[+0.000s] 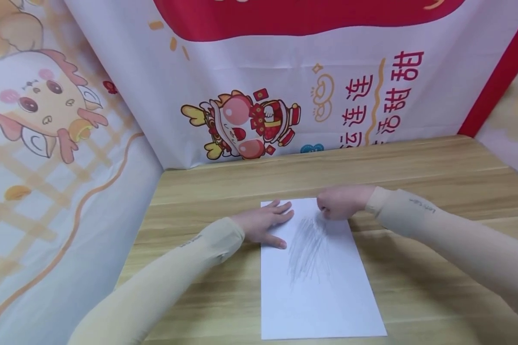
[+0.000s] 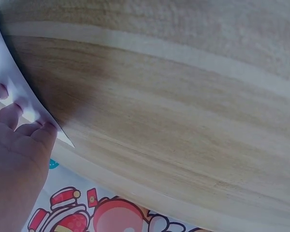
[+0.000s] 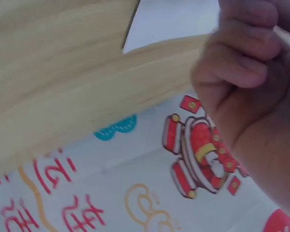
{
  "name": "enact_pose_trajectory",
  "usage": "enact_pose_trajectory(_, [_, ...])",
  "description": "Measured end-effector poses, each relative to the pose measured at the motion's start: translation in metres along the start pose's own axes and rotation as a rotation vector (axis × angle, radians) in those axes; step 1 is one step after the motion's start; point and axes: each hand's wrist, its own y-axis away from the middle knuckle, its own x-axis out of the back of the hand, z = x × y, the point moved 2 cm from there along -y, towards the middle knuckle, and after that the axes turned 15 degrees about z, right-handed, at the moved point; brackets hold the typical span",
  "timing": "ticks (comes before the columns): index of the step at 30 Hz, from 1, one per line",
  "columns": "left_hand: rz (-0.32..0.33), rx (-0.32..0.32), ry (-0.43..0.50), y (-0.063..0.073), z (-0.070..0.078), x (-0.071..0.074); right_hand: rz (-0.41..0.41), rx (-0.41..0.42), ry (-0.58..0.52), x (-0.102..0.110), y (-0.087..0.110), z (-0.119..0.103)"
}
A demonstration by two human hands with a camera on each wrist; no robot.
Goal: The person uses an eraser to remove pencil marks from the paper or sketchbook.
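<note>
A white sheet of paper lies on the wooden table, with grey pencil-like scribble strokes across its upper middle. My left hand rests spread on the sheet's upper left part, its fingers straight and apart. In the left wrist view, that hand's fingertips touch the paper near its edge. My right hand is at the sheet's upper right corner, above the scribble, with curled fingers. The right wrist view shows these fingers folded towards the palm; whether they hold something is hidden.
The wood-grain table extends around the sheet on all sides. A white printed cloth with red characters and a cartoon figure hangs along the back edge. Another patterned cloth covers the left side.
</note>
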Motion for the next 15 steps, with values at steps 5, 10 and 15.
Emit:
enact_pose_trajectory(5, [-0.004,0.007,-0.005,0.0014,-0.0004,-0.0019,0.159,0.043,-0.014,-0.0076,-0.0081,-0.0002])
enact_pose_trajectory(10, [0.007,-0.005,-0.004,-0.0018,-0.0018,-0.0032,0.069,0.015,0.003,-0.0051,-0.0033,0.0028])
enact_pose_trajectory(15, [0.0,0.0,-0.012,-0.0027,-0.0029,-0.0038,0.076,-0.007,0.017,-0.0039,-0.0048,0.004])
